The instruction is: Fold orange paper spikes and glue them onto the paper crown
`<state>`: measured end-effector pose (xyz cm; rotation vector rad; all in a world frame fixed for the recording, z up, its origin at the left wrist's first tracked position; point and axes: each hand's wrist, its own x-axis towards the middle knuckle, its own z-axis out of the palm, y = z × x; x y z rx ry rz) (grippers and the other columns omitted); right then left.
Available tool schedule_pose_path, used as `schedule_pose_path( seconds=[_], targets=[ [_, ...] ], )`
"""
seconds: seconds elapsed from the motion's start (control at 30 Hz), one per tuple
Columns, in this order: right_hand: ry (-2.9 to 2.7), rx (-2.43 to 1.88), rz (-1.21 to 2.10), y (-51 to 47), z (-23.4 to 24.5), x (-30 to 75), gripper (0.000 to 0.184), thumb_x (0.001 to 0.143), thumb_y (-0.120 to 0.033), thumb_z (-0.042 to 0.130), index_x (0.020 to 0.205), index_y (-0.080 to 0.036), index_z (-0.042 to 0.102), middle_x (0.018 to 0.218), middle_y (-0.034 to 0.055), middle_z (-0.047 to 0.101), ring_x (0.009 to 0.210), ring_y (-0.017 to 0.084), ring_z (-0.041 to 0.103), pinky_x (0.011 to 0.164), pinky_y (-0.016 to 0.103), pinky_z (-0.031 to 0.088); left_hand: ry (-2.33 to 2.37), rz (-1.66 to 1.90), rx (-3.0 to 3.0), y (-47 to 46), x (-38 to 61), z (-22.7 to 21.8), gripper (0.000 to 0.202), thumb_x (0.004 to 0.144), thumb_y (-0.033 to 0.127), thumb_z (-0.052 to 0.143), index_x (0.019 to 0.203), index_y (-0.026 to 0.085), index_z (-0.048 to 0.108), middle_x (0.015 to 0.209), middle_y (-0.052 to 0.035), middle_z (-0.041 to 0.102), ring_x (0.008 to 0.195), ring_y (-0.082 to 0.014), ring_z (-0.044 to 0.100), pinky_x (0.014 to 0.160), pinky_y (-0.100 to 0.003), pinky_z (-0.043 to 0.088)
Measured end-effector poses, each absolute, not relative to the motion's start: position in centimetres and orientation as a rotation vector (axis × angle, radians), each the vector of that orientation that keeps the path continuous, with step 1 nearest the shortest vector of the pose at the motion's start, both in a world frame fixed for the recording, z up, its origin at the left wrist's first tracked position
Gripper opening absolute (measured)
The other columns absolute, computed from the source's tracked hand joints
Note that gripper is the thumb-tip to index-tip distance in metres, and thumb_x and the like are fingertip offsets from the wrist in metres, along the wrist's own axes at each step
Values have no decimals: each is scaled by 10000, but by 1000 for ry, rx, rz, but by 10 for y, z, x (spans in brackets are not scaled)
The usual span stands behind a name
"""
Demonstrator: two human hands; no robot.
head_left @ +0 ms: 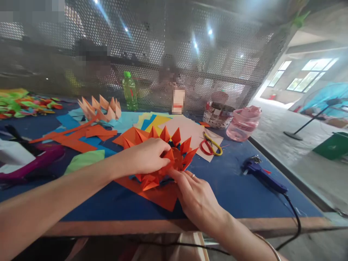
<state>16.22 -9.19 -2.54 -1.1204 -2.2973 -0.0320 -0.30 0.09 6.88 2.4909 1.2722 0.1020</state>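
Note:
An orange folded-paper flower (178, 149) with pointed petals rests on loose orange sheets on the blue tabletop (239, 192). My left hand (146, 156) reaches over it from the left, fingers closed on the petals near its middle. My right hand (196, 197) comes up from below, fingertips pinching the flower's near edge; a ring shows on one finger. A lighter orange paper flower (100, 108) stands farther back on the left.
Red and yellow scissors (210, 145) lie on a pink sheet. A blue glue gun (262, 174) with a black cord lies to the right. A green bottle (129, 90), woven basket (217, 115) and pink jar (243, 123) stand at the back by a perforated metal screen.

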Motion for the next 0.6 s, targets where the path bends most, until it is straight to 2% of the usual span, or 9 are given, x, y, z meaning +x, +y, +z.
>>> schedule_pose_path(
  seconds=[0.1, 0.37, 0.6],
  targets=[
    [-2278, -1138, 8, -93, -25, 163, 420, 923, -39, 373, 1323, -163, 390, 1088, 81, 663, 953, 210, 623, 779, 309, 520, 1272, 100, 2477, 2, -6, 65, 194, 757, 268, 532, 593, 199, 455, 498, 46, 475, 470, -105, 425, 444, -255, 267],
    [-2297, -1141, -17, -94, -22, 161, 405, 918, -24, 328, 1294, -150, 411, 971, 66, 673, 825, 201, 628, 668, 305, 513, 1217, 134, 2486, 1, -7, 56, 131, 764, 248, 515, 638, 215, 507, 532, 43, 520, 497, -117, 476, 470, -258, 282],
    [-2293, -1126, -11, -95, -22, 161, 333, 947, -65, 341, 1257, -142, 434, 944, 73, 672, 816, 190, 618, 662, 294, 498, 1192, 116, 2427, -3, -5, 51, 126, 786, 279, 499, 690, 235, 567, 599, 21, 582, 561, -149, 530, 515, -272, 300]
  ],
)
